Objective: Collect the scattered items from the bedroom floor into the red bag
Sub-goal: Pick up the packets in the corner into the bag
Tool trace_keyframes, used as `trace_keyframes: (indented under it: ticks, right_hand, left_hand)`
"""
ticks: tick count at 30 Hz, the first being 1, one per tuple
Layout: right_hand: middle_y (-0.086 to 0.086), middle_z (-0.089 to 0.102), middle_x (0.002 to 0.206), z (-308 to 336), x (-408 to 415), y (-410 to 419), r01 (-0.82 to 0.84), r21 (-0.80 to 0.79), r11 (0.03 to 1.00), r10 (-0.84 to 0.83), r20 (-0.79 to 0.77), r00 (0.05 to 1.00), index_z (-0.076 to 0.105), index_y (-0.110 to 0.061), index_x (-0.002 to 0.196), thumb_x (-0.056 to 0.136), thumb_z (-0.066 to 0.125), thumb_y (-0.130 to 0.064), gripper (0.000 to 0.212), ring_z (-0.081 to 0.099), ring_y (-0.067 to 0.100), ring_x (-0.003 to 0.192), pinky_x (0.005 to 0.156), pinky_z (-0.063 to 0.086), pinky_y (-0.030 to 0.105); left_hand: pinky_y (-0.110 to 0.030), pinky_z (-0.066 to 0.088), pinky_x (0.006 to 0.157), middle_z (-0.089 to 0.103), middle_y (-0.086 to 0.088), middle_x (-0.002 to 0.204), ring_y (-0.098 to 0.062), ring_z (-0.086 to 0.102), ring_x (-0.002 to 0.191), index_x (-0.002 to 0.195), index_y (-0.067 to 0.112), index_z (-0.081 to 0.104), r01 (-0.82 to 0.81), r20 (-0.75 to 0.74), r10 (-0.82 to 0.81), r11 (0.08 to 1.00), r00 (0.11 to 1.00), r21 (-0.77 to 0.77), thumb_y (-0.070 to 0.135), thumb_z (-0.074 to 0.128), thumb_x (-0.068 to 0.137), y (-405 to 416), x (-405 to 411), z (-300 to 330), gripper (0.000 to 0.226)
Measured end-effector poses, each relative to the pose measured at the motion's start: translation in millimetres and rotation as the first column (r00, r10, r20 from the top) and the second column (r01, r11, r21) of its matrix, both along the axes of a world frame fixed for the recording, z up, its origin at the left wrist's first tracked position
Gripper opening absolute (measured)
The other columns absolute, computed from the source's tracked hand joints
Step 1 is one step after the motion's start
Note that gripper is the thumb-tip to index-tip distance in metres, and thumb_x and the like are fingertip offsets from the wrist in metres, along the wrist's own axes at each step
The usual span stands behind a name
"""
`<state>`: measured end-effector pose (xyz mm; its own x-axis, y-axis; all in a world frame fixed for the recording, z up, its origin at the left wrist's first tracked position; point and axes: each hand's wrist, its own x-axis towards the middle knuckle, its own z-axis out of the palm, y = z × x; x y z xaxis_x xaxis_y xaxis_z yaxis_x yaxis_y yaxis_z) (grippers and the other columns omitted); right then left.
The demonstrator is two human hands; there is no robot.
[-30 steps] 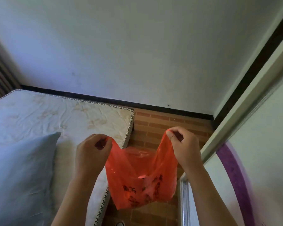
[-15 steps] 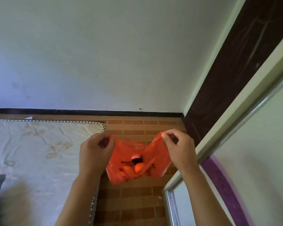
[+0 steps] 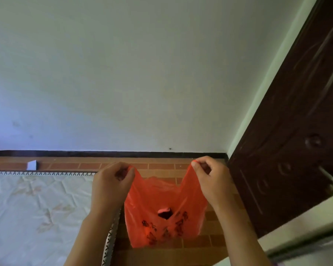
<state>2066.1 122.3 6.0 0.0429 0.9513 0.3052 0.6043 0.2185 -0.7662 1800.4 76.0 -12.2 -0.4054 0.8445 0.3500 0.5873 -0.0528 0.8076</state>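
Above the brick floor (image 3: 161, 166), left hand (image 3: 112, 184) and right hand (image 3: 212, 179) pinch the red bag (image 3: 161, 212).

The red bag (image 3: 161, 214) is thin, translucent plastic with dark printing low on its front. It hangs in the air above the brick-pattern floor, just right of the mattress edge, its two handles pulled up and apart so the mouth sags open between them. A dark item with a pink edge shows inside.
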Motion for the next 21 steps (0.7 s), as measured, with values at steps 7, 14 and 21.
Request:
trace_keyframes:
  ticks: [7, 14, 21]
  right_hand:
    - [-0.015, 0.069, 0.077, -3.5, -12.0, 85.3, -0.038, 0.017, 0.999, 0.038, -0.032, 0.999, 0.075, -0.025, 0.096, 0.099, 0.069, -0.029, 0.008, 0.066, 0.0, 0.078, 0.063, 0.049, 0.011]
    - [-0.014, 0.068, 0.077, -9.7, -40.7, 171.5, -0.024, 0.003, 1.0, 0.024, -0.023, 0.999, 0.074, -0.026, 0.093, 0.099, 0.068, -0.03, 0.009, 0.065, -0.002, 0.08, 0.063, 0.048, 0.009]
    - [-0.014, 0.065, 0.072, 5.8, -78.8, 258.7, 0.026, 0.002, 1.0, -0.026, 0.003, 1.0, 0.074, -0.025, 0.09, 0.099, 0.069, -0.027, 0.01, 0.064, -0.003, 0.077, 0.061, 0.047, 0.009]
  left_hand:
    - [-0.032, 0.054, 0.065, 0.07, 0.016, 0.07, -0.008, 0.067, 0.069, 0.072, 0.035, 0.07, -0.045, -0.008, 0.045, 0.999, 0.999, -0.014, 0.01, 0.081, 0.082, 68.4, -16.9, -4.8, 0.029]
    - [-0.032, 0.056, 0.068, 0.071, 0.015, 0.069, -0.005, 0.068, 0.07, 0.077, 0.029, 0.075, -0.03, 0.016, 0.03, 0.999, 0.999, -0.024, 0.013, 0.081, 0.083, 163.0, -42.0, -17.6, 0.018]
    - [-0.028, 0.053, 0.066, 0.07, 0.02, 0.074, -0.004, 0.068, 0.071, 0.071, 0.04, 0.068, 0.034, 0.047, -0.034, 0.999, 0.998, -0.01, 0.014, 0.083, 0.082, 271.0, -82.2, -12.0, 0.032]
